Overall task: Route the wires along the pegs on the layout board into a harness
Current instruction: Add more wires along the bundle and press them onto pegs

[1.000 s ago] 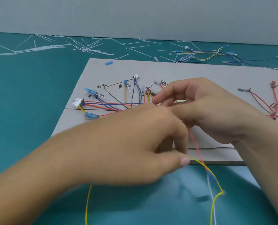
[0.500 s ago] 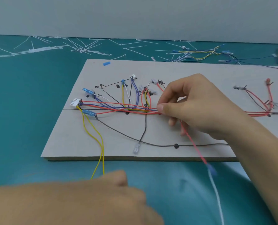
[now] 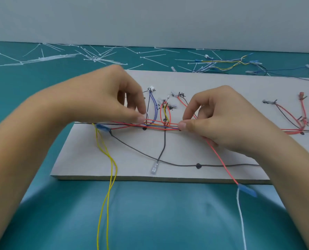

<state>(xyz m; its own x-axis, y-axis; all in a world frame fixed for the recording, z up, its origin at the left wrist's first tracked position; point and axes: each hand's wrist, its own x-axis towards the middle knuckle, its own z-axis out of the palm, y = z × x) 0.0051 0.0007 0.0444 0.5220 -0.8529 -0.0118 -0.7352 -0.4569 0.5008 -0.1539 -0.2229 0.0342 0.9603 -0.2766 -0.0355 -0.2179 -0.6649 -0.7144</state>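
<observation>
A grey layout board (image 3: 213,152) lies on the teal table. A bundle of red, blue and yellow wires (image 3: 161,125) runs along the black line across its middle. My left hand (image 3: 112,100) pinches the bundle's left part between thumb and fingers. At the bundle's right end my right hand (image 3: 220,120) pinches it too. A red wire (image 3: 220,159) leaves my right hand and runs off the front edge to a blue tag and a white wire. Two yellow wires (image 3: 108,177) hang off the front left. A black wire (image 3: 168,162) curves over the near half.
Loose white cable ties (image 3: 89,56) litter the table behind the board. A finished harness of yellow and blue wires (image 3: 227,64) lies at the back right. More red wires (image 3: 294,120) sit on the board's right part. A clear terminal (image 3: 154,168) rests near the front edge.
My left hand has come up from the near bottom edge onto the board and taken hold of the wire bundle. My right hand has stayed on the bundle's right end.
</observation>
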